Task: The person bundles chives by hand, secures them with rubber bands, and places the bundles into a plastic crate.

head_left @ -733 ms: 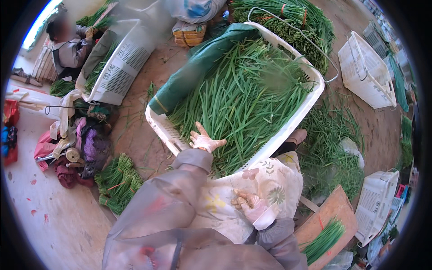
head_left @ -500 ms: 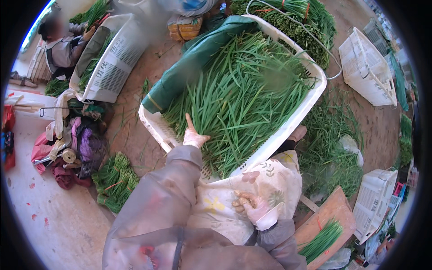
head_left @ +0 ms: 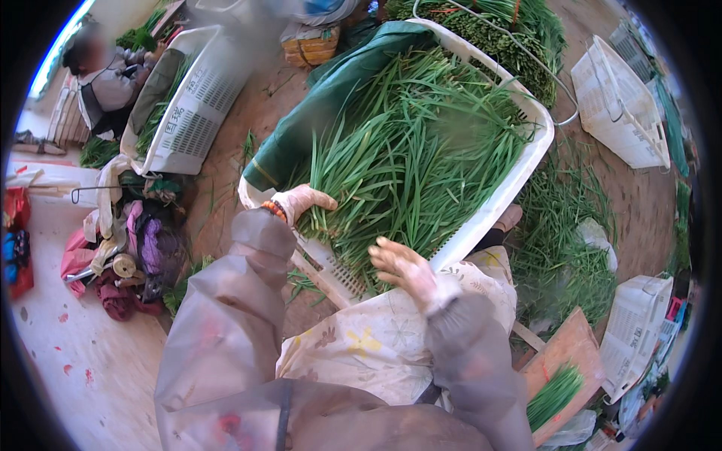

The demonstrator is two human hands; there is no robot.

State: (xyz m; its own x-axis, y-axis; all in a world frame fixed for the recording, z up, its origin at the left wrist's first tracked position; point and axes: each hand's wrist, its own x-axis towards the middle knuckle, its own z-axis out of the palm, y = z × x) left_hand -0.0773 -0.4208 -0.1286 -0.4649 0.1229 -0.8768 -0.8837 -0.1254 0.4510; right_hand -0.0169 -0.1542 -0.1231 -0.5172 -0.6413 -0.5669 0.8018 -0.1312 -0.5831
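Observation:
A white plastic crate (head_left: pixel 526 165) full of long green leafy stalks (head_left: pixel 421 143) lies before me, with a green cloth (head_left: pixel 331 90) along its left side. My left hand (head_left: pixel 304 201), gloved, with orange beads at the wrist, is closed on a bunch of stalks at the crate's near left, their cut ends below the thumb. My right hand (head_left: pixel 398 267), also gloved, hangs open above the crate's near edge, fingers apart and nothing in them. A pale flowered cloth (head_left: pixel 353 346) covers my lap.
Another person (head_left: pixel 105 90) works beside a crate (head_left: pixel 199 105) at upper left. Bagged odds and ends (head_left: pixel 120 270) lie left, bundled greens (head_left: pixel 481 22) behind. More crates (head_left: pixel 617 105), loose greens (head_left: pixel 564 240) and a board (head_left: pixel 587 338) with a bundle are at right.
My left hand has moved left and up, closing on stalks and pulling them from the crate's near end. My right hand has risen from my lap to the crate's edge and spread its fingers.

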